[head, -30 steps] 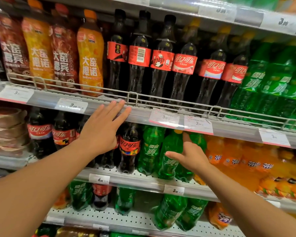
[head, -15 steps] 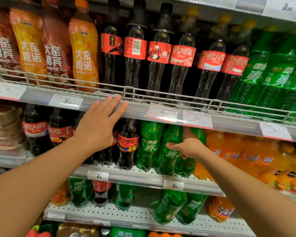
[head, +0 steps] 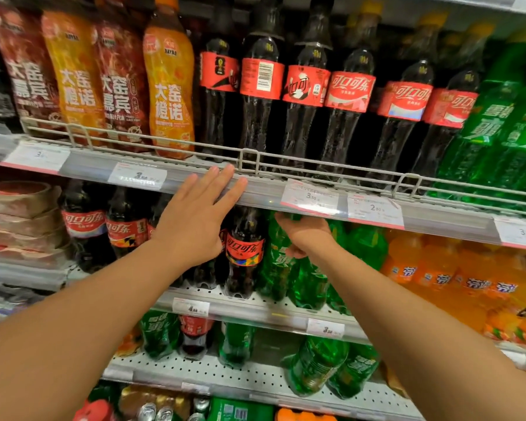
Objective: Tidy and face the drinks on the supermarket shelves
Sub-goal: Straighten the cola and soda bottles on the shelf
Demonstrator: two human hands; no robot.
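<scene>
My left hand point(head: 195, 217) lies flat with straight fingers against the front rail of the upper shelf point(head: 255, 192), in front of cola bottles on the middle shelf. My right hand point(head: 304, 235) reaches under that rail and grips the top of a green soda bottle point(head: 278, 262), its fingers curled and partly hidden by the rail. Beside it stands a dark cola bottle point(head: 243, 250) with its red label facing out. On the upper shelf, one cola bottle point(head: 261, 77) shows its barcode to the front.
Orange and red-brown drink bottles point(head: 167, 86) fill the upper left, green bottles point(head: 492, 126) the upper right. Orange soda bottles point(head: 444, 275) crowd the middle shelf's right end. Stacked packs point(head: 19, 220) sit at far left. Green bottles point(head: 316, 366) stand on the lower shelf.
My right hand has moved left and up under the rail, from the bottles further right to the top of the left green bottle. My left hand stays on the rail.
</scene>
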